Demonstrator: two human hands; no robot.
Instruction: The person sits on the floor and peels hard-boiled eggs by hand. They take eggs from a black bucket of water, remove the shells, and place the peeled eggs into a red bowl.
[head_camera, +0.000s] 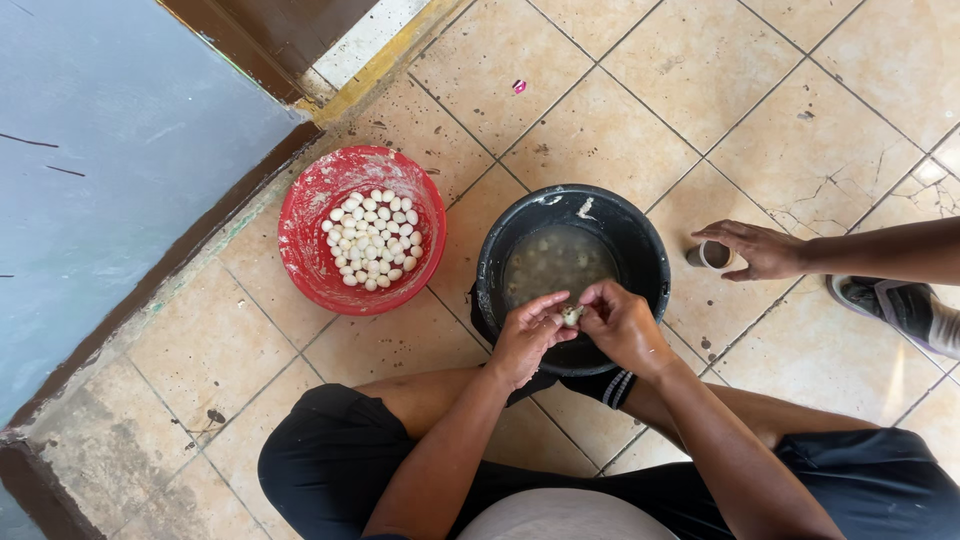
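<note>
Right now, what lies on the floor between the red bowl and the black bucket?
Head view: nothing lies there. Only a narrow strip of bare, stained floor tile separates the red bowl of small white eggs from the black bucket.

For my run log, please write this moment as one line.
left hand + right hand: pinch small white egg | over black bucket of cloudy water | red bowl: peeled eggs | another person's hand: by cup

Two basins on the floor (600, 110): the basin of peeled eggs (363, 230) left of the water basin (572, 262); a small cup (708, 255), seemingly, lies right of it.
</note>
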